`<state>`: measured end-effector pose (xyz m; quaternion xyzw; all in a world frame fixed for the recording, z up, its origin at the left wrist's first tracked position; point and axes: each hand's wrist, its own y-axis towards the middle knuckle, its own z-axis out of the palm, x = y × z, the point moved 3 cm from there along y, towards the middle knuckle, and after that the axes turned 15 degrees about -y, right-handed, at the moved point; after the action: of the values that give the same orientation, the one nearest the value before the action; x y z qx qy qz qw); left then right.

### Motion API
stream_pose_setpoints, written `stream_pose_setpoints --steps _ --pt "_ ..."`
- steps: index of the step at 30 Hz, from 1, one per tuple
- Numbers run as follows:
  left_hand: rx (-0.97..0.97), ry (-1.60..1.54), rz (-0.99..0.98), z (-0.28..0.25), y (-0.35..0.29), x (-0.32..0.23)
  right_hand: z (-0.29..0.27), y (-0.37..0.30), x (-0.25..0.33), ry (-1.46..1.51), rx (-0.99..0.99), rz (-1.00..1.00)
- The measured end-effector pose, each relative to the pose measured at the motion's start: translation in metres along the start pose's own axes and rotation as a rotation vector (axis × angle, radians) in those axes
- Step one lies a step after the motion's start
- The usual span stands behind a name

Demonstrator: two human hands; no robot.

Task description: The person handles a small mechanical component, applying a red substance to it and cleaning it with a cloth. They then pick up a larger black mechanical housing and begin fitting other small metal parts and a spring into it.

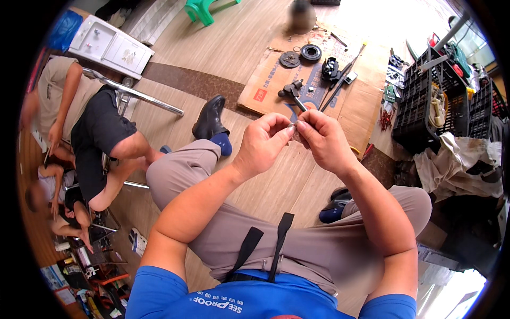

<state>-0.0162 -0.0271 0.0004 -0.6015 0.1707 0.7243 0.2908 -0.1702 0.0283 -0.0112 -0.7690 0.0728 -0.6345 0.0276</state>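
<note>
My left hand [261, 142] and my right hand [325, 139] meet in front of me above the floor. Thumb and fingers of both are pinched together at the tips around a tiny greyish piece, too small to name. Just beyond them a hammer [291, 89] lies on a flattened cardboard sheet [255, 101], the end of its handle hidden behind my right hand. Farther out on the cardboard are a black ring-shaped part [311, 52], a flat grey disc [290, 59] and a black machine part [330, 69]. Long thin rods or cables [348, 66] lie beside it.
Black plastic crates [419, 103] full of parts stand at the right, with crumpled cloth [459, 159] nearer me. Small circuit boards [391, 94] lie beside them. Two people sit at the left, near a metal chair rail [154, 101]. A white appliance [106, 45] and a green stool [201, 11] are farther off.
</note>
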Motion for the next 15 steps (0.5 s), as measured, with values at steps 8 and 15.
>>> stream_pose_setpoints --steps 8,15 --pt "-0.009 0.079 -0.270 -0.007 0.005 0.021 -0.002 0.002 0.008 0.119 -0.103 -0.058" --pt "-0.129 -0.296 -0.301 -0.024 0.010 0.014 -0.006 0.013 -0.021 -0.441 -0.206 -0.111"
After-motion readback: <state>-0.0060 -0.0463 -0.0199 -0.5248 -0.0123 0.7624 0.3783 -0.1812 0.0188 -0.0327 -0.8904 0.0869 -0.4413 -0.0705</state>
